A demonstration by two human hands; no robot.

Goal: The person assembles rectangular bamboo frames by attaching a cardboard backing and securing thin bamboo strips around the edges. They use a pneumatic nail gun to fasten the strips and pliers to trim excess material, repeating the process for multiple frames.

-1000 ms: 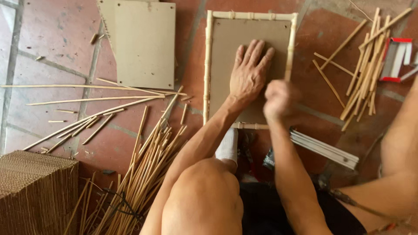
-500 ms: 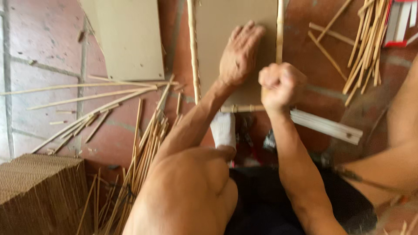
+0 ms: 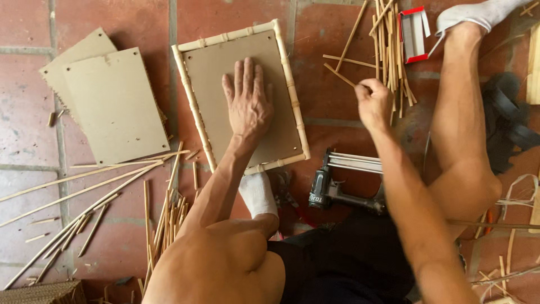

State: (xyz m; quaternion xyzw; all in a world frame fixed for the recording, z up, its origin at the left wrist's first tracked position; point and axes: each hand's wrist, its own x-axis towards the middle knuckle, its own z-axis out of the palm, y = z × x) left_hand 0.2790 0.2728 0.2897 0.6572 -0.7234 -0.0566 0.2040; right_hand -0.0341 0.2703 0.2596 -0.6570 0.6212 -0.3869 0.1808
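The left hand is laid flat, fingers spread and open, on the brown board of a bamboo-edged frame that lies on the red tiled floor. Nothing is clasped by it; the palm is simply pressed down near the middle of the panel. Over to the right, the right hand is seen closed in a loose fist, and a thin bamboo stick is pinched in its grip, the stick slanting up and left from the knuckles. Just beyond that hand a loose pile of bamboo sticks is spread, with a red and white box beside it. A black nail gun is lying on the floor below the frame's lower right corner, between the two forearms. To the left of the frame, two plain boards are stacked, overlapping, and long bamboo strips are scattered below them.
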